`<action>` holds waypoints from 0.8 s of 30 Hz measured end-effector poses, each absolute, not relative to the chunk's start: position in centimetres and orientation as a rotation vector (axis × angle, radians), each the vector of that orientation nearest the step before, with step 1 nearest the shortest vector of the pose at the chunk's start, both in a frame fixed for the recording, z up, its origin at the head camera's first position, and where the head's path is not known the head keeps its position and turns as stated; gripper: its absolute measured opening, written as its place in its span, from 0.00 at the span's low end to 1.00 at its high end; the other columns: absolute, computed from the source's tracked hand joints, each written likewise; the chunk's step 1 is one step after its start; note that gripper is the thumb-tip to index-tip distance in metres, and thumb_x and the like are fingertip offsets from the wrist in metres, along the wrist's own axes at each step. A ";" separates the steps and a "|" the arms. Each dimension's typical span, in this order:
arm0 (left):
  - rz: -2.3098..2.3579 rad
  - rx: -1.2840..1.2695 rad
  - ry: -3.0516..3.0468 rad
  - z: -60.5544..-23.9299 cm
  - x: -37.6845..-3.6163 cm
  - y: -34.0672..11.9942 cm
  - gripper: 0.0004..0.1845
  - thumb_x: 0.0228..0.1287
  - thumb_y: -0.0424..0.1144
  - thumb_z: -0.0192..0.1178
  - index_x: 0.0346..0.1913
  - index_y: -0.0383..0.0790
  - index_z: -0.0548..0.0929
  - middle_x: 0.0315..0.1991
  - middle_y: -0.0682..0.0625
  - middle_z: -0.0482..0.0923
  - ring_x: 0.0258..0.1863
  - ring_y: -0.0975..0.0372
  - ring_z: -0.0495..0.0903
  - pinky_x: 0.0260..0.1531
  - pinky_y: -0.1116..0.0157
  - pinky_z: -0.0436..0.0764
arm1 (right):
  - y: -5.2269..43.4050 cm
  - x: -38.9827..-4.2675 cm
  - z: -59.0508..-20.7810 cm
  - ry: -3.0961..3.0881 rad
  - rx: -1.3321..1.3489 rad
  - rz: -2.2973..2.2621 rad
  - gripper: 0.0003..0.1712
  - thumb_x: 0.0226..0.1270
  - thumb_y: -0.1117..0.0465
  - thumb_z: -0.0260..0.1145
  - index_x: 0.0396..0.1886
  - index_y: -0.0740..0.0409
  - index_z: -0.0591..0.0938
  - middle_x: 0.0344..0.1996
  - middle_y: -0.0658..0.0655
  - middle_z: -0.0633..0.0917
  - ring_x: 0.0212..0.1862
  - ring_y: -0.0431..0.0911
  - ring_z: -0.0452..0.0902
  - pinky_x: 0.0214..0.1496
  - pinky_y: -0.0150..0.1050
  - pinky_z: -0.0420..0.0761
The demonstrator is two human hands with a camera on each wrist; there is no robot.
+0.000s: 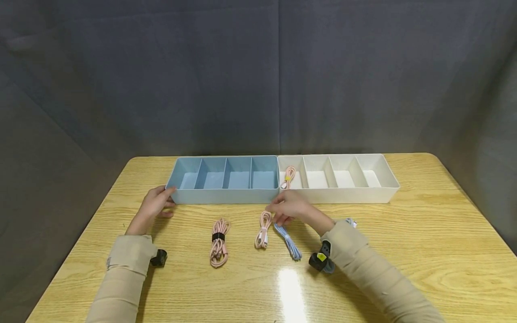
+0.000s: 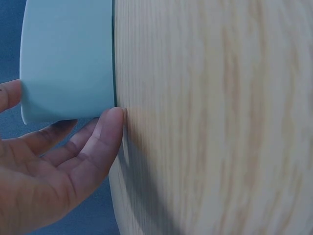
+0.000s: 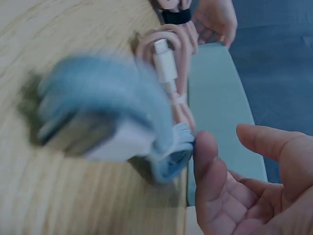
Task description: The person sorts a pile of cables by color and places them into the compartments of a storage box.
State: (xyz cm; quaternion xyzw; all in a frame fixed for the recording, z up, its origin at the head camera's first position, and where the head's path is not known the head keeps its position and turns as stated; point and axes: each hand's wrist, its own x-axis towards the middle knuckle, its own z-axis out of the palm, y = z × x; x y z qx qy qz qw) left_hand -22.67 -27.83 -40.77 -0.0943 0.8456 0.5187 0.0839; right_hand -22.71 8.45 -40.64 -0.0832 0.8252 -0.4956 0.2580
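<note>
My left hand (image 1: 155, 202) touches the near left corner of the light blue divided box (image 1: 228, 196). In the left wrist view its fingers (image 2: 100, 142) lie loosely along the end wall, and the thumb is at the rim. My right hand (image 1: 291, 206) hovers before the seam between the boxes, thumb and fingers apart with nothing between them. Just below its fingers are a bundled pink cable (image 1: 263, 231) with white plugs and a bundled light blue cable (image 1: 288, 242). Another pink cable (image 1: 288, 176) with a yellow tie lies in the leftmost compartment of the white divided box (image 1: 343, 196).
A thicker pink cable (image 1: 218, 242) with a black strap lies left of the middle. Another blue cable (image 1: 350, 222) is mostly hidden under the right sleeve; a blurred blue cable bundle (image 3: 105, 93) looms close in the right wrist view. Dark cloth (image 1: 278, 89) hangs behind the table.
</note>
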 end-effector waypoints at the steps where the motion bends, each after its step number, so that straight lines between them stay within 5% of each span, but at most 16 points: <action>1: 1.547 -0.283 2.524 -40.7 -22.7 -27.8 0.34 0.70 0.51 0.40 0.66 0.25 0.55 0.51 0.32 0.65 0.44 0.50 0.72 0.34 0.62 0.81 | 8.4 -22.7 -40.9 2.237 -0.221 -1.345 0.13 0.61 0.61 0.63 0.38 0.69 0.81 0.18 0.61 0.83 0.16 0.42 0.77 0.18 0.33 0.77; 15: 1.569 -0.313 2.518 -41.0 -22.8 -27.9 0.34 0.68 0.53 0.42 0.64 0.25 0.59 0.46 0.37 0.67 0.37 0.58 0.73 0.32 0.62 0.82 | 7.5 -22.3 -41.9 2.314 -0.302 -1.291 0.08 0.57 0.63 0.66 0.29 0.67 0.83 0.15 0.60 0.82 0.11 0.40 0.73 0.12 0.30 0.73; 24: 1.565 -0.297 2.512 -40.9 -22.6 -27.8 0.34 0.70 0.52 0.41 0.64 0.24 0.58 0.49 0.33 0.66 0.40 0.53 0.73 0.32 0.62 0.82 | 6.8 -22.3 -42.2 2.325 -0.238 -1.325 0.03 0.53 0.70 0.65 0.28 0.68 0.82 0.09 0.55 0.79 0.09 0.38 0.71 0.10 0.28 0.70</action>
